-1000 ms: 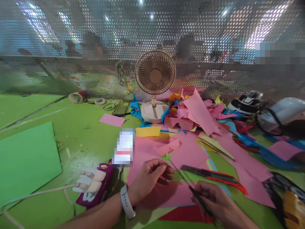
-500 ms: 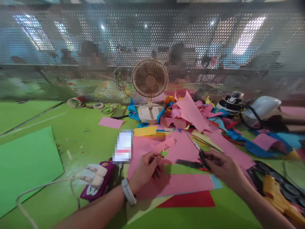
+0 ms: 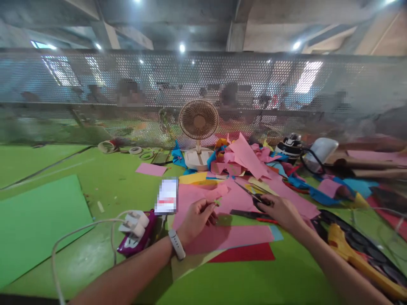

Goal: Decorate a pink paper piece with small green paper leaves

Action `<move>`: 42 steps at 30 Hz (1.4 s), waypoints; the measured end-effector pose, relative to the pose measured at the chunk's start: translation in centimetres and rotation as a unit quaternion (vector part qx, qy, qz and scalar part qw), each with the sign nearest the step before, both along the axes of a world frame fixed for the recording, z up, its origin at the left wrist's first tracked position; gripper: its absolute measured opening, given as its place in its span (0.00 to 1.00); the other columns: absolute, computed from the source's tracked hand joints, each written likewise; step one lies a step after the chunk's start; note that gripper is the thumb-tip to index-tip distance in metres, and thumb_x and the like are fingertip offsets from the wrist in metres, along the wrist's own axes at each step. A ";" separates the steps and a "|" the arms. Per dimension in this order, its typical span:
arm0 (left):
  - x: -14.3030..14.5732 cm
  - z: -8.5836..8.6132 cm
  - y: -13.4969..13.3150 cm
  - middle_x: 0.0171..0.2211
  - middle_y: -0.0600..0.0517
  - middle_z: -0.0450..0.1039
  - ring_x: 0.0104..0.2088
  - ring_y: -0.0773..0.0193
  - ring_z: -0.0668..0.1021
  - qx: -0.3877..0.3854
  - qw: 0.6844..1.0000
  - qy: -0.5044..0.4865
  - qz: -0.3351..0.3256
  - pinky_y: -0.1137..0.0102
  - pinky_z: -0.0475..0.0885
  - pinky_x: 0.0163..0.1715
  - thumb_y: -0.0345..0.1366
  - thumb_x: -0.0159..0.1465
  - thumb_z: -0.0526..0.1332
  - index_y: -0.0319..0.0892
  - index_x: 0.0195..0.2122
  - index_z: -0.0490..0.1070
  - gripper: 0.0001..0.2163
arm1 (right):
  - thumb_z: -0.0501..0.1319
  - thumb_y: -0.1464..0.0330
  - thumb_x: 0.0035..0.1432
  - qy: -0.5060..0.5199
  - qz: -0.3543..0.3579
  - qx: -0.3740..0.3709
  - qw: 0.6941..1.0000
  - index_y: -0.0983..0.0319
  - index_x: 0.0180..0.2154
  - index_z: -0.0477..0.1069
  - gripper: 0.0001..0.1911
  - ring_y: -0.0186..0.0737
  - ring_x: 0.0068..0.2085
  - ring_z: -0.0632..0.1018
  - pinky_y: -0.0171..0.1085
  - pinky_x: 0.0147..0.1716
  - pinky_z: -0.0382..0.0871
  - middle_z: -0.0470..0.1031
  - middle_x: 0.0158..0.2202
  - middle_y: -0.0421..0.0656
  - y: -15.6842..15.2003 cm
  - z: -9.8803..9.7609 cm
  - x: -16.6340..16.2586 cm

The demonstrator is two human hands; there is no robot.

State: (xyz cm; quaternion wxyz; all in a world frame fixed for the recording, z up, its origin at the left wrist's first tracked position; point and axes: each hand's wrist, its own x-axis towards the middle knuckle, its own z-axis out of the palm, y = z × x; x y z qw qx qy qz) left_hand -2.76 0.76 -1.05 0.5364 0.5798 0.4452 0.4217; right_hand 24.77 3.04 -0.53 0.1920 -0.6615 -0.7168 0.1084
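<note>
Green tabletop [image 3: 270,281]: right hand [image 3: 282,212] has drawn scissors [image 3: 257,197] away from left hand [image 3: 196,220].

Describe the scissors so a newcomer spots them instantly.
Find the desk fan, then the pink paper spread before it. Over that, the right hand holds black-handled scissors, whose slim metal blades set them apart from the red-edged utility knife lying nearby.

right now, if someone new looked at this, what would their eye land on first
Probably the round fan, standing at the back of the green table before the perforated screen. Right of its base sits a heap of crumpled paper, mostly pink. Nearer the front, the left hand, with a white wristband at the wrist, is over pink sheets, and the right hand holds dark-handled scissors.
</note>
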 end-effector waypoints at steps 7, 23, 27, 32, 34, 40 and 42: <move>0.8 -0.5 -0.4 0.22 0.52 0.71 0.19 0.70 0.72 0.029 0.999 -0.002 -0.033 0.75 0.67 0.19 0.45 0.59 0.56 0.38 0.33 0.67 0.13 | 0.53 0.56 0.52 -0.011 0.016 0.017 1.000 0.58 0.32 0.74 0.17 0.41 0.30 0.74 0.33 0.23 0.55 0.76 0.29 0.41 0.0 -0.6 0.0; -0.7 0.3 2.3 0.24 0.52 0.71 0.22 0.70 0.73 0.007 0.992 -0.081 0.092 0.76 0.63 0.20 0.38 0.57 0.58 0.40 0.40 0.66 0.11 | 0.56 0.59 0.50 -0.008 -0.006 0.063 0.998 0.62 0.30 0.71 0.13 0.40 0.31 0.74 0.32 0.24 0.56 0.76 0.29 0.42 2.0 -1.9 1.2; -0.6 0.9 2.3 0.27 0.51 0.72 0.25 0.69 0.74 0.007 0.992 -0.085 0.096 0.75 0.64 0.22 0.37 0.57 0.58 0.40 0.40 0.65 0.11 | 0.56 0.58 0.49 -0.017 -0.002 0.073 0.997 0.60 0.30 0.72 0.13 0.40 0.31 0.74 0.32 0.24 0.55 0.76 0.29 0.41 1.9 -2.2 1.2; -0.5 2.0 3.2 0.33 0.50 0.72 0.30 0.68 0.75 0.017 0.988 -0.085 0.131 0.76 0.64 0.24 0.36 0.55 0.60 0.42 0.42 0.63 0.14 | 0.56 0.58 0.50 -0.024 -0.007 0.076 0.997 0.59 0.30 0.73 0.13 0.38 0.29 0.74 0.31 0.22 0.53 0.76 0.28 0.40 1.9 -2.7 1.1; -0.4 2.3 4.0 0.34 0.50 0.71 0.30 0.67 0.75 0.011 0.986 -0.090 0.143 0.76 0.64 0.25 0.36 0.55 0.60 0.42 0.43 0.62 0.14 | 0.56 0.58 0.50 -0.025 -0.014 0.077 0.997 0.59 0.30 0.73 0.14 0.38 0.29 0.74 0.31 0.22 0.53 0.76 0.29 0.41 1.9 -2.9 1.0; -0.4 2.2 6.2 0.37 0.49 0.70 0.32 0.68 0.75 -0.005 0.980 -0.105 0.171 0.73 0.68 0.30 0.33 0.56 0.60 0.40 0.44 0.62 0.14 | 0.56 0.59 0.50 -0.022 -0.014 0.073 0.997 0.60 0.35 0.73 0.15 0.40 0.31 0.74 0.32 0.23 0.54 0.76 0.31 0.42 1.8 -3.1 0.8; -0.5 2.0 6.7 0.38 0.48 0.70 0.35 0.65 0.74 -0.003 0.978 -0.108 0.179 0.69 0.69 0.34 0.34 0.58 0.59 0.39 0.46 0.63 0.15 | 0.56 0.59 0.50 -0.021 -0.013 0.072 0.997 0.60 0.35 0.72 0.15 0.40 0.31 0.74 0.32 0.24 0.55 0.76 0.32 0.43 1.8 -3.0 0.8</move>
